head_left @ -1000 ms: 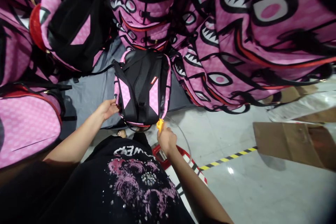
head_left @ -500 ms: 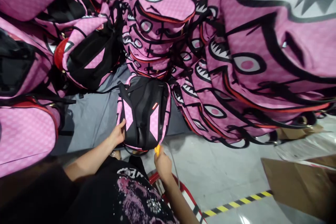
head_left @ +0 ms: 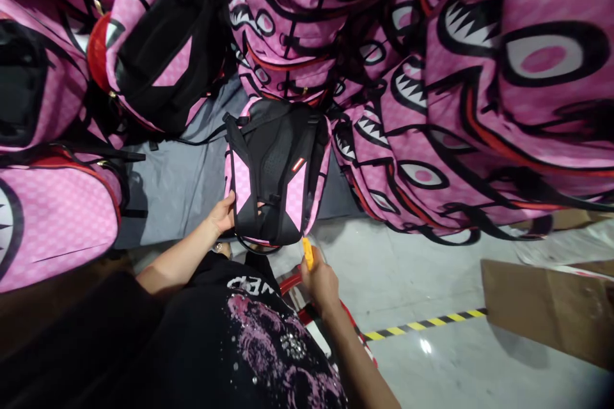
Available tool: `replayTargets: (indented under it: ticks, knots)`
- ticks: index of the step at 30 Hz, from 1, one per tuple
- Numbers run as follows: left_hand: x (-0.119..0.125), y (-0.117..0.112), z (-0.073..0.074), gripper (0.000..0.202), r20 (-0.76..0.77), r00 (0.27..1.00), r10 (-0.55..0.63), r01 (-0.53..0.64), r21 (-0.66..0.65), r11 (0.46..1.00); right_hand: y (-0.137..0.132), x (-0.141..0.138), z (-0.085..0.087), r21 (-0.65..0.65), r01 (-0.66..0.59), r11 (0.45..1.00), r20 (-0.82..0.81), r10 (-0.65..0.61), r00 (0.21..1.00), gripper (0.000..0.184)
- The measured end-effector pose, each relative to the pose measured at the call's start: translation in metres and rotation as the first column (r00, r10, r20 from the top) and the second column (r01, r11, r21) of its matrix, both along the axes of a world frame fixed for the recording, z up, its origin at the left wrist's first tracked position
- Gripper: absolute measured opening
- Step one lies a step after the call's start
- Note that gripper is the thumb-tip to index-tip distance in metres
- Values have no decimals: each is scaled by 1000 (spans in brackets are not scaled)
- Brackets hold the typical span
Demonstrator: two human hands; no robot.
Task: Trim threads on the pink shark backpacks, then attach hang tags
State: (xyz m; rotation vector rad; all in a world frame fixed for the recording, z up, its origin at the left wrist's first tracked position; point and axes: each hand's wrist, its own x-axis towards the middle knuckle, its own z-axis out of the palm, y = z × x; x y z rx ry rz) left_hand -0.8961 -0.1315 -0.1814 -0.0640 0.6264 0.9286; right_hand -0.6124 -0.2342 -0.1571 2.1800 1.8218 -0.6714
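A black and pink backpack (head_left: pixel 275 156) lies back panel up on the grey cloth, its shoulder straps on top. At its lower left side, my left hand (head_left: pixel 223 212) is closed around the edge and left shoulder strap (head_left: pixel 244 179); fingertips show past the strap. My right hand (head_left: pixel 320 278) is wrapped round a small yellow-handled tool (head_left: pixel 307 254). The tool's tip is at the backpack's lower right corner, too small to make out; I cannot tell if it touches.
Pink backpacks with shark faces are stacked behind (head_left: pixel 288 45) and to the right (head_left: pixel 422 172); more lie left (head_left: pixel 57 217). Grey cloth (head_left: pixel 177 185) covers the surface. Cardboard (head_left: pixel 542 300) and striped tape (head_left: pixel 426 324) are on the floor at right. Something red-rimmed (head_left: pixel 352 319) stands beside my right forearm.
The view has shifted, with the backpack now larger. My right hand has drawn slightly down and away from the corner, showing more of the yellow tool. My left hand keeps its hold.
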Motion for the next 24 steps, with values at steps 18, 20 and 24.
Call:
replayTargets:
  ticks: [18, 20, 24]
  knots:
    - [12, 5, 24, 53, -149, 978, -145, 142, -26, 989, -96, -45, -16, -118, 279, 953, -452, -302, 839, 40]
    - [14, -7, 36, 48, -341, 912, -227, 225, -46, 973, -85, -51, -22, -169, 284, 944, -423, -330, 844, 36]
    - [19, -58, 49, 71, -884, 465, 51, 287, 205, 936, -70, -62, -23, -231, 276, 933, -533, -358, 767, 29]
